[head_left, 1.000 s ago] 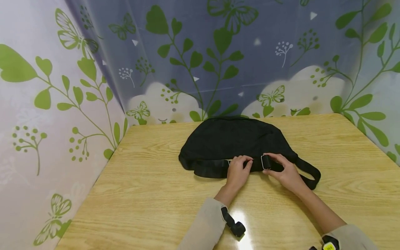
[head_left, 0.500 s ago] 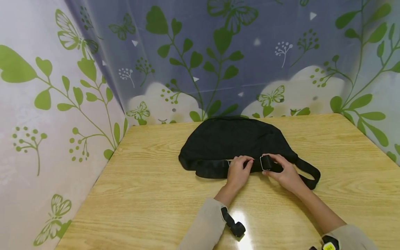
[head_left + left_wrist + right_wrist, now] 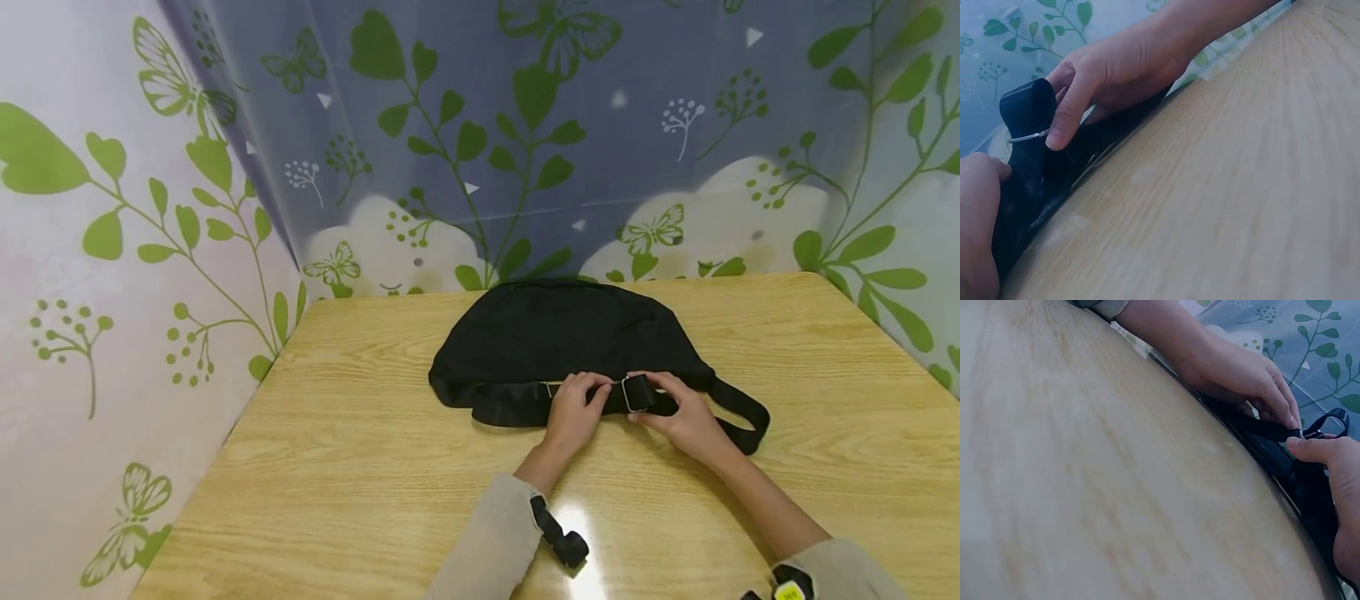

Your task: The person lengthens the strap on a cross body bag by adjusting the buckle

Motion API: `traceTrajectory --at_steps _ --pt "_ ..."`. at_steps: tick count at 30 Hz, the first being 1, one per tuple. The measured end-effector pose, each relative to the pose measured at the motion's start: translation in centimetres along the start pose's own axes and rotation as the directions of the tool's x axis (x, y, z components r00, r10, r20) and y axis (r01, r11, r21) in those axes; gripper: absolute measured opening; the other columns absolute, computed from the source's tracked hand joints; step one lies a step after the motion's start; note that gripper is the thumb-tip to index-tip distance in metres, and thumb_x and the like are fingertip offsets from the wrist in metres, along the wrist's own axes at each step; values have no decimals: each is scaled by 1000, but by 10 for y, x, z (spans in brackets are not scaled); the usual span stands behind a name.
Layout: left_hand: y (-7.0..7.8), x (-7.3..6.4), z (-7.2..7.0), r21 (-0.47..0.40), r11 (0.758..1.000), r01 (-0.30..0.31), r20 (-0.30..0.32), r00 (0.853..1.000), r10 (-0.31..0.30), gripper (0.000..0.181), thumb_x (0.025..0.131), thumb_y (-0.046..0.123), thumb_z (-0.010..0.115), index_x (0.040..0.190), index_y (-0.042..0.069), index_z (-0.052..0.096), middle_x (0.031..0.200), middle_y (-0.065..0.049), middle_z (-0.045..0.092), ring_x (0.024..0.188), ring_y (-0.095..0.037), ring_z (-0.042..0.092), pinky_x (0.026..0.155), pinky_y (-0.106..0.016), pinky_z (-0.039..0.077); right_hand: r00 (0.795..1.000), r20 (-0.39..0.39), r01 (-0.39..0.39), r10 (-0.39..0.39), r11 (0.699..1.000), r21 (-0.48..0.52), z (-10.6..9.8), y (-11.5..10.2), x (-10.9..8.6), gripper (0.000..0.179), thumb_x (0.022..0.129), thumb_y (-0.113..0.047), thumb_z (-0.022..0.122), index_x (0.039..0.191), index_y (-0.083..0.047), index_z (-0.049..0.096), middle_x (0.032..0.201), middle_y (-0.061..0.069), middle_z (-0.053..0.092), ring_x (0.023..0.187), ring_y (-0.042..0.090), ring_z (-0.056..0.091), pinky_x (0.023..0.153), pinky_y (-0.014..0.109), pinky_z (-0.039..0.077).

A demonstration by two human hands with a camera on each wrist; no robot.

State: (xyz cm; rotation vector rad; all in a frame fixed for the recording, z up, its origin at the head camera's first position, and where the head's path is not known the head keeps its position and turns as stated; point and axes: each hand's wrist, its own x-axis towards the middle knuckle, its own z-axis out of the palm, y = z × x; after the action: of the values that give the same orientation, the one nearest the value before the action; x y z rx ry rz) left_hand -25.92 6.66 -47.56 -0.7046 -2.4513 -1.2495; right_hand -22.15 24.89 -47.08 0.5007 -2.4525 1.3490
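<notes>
A black half-moon waist bag (image 3: 555, 329) lies on the table, its webbing strap (image 3: 510, 407) along the near edge. My left hand (image 3: 573, 412) pinches the strap between thumb and fingertips near the middle. Just to its right, my right hand (image 3: 686, 421) holds a metal strap slider (image 3: 633, 394) between thumb and fingers. In the left wrist view a loop of strap (image 3: 1027, 106) stands up above the metal slider (image 3: 1029, 136), with my right thumb against it. The right wrist view has both hands' fingertips close together at the slider.
The wood-grain table (image 3: 360, 492) extends around the bag. Patterned cloth (image 3: 420, 150) hangs behind and at the sides. A second metal fitting (image 3: 550, 390) shows on the strap left of my left hand. A strap loop (image 3: 750, 417) sticks out at the bag's right. A black wrist strap (image 3: 558, 537) dangles from the left sleeve.
The slider and my right fingertips have shifted slightly left, toward my left hand. The strap's left bend has drawn in a little to the right. The bag stays in place.
</notes>
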Motion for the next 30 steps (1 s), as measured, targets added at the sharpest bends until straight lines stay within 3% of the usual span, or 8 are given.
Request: traceTrajectory --at_steps 3,10,15,17,21,24,27,30 --pt "0 0 -1 18 1000 -4 -3 1000 4 16 93 21 56 97 13 69 93 4 63 89 -11 55 82 -23 42 1000 -5 -6 6 1000 -8 0 0 0 53 75 -16 77 124 -10 56 117 4 55 111 9 45 91 20 31" --pt "-1 1 0 210 978 9 -65 998 5 13 91 22 59 93 16 70 88 6 64 81 -11 53 73 -22 41 997 -70 -41 39 998 -38 -1 -2 -1 56 75 -19 77 125 -8 55 117 4 54 110 16 46 91 28 33" --pt "-1 0 0 130 991 28 -41 999 -23 12 91 20 59 94 15 69 90 5 63 82 -11 53 75 -22 42 998 -53 -41 39 998 -37 -1 0 0 55 74 -19 78 123 -8 56 118 5 54 112 24 46 93 45 33" --pt "-1 0 0 78 997 27 -24 999 -25 13 92 19 58 96 14 69 92 5 63 88 -11 55 84 -23 41 999 -45 -27 25 998 -49 -1 0 0 55 74 -19 78 123 -8 57 117 6 55 112 26 46 92 48 34" --pt "0 0 0 20 1000 8 18 1000 -8 14 93 19 56 98 12 68 95 4 62 98 -11 56 99 -25 30 1000 -9 26 -26 999 -44 0 1 0 54 73 -15 78 123 -10 57 117 6 55 112 18 46 94 31 34" --pt "2 0 -1 12 1000 0 50 999 0 15 93 20 56 99 12 67 96 4 62 100 -10 55 102 -26 25 996 27 80 -80 996 -25 2 3 0 54 73 -11 77 123 -9 57 118 5 54 112 11 45 92 17 31" --pt "2 0 -1 22 1000 3 63 998 -4 16 93 21 56 100 13 67 96 5 62 97 -9 54 98 -26 31 993 48 110 -109 994 -23 2 4 0 55 73 -9 77 124 -8 56 118 6 54 111 9 44 91 13 30" --pt "2 -1 -1 49 999 8 49 999 -10 16 93 22 57 99 14 68 94 5 62 90 -9 53 86 -22 39 993 57 105 -103 994 -33 3 3 0 58 74 -8 76 127 -9 53 118 6 52 111 14 45 91 14 30"
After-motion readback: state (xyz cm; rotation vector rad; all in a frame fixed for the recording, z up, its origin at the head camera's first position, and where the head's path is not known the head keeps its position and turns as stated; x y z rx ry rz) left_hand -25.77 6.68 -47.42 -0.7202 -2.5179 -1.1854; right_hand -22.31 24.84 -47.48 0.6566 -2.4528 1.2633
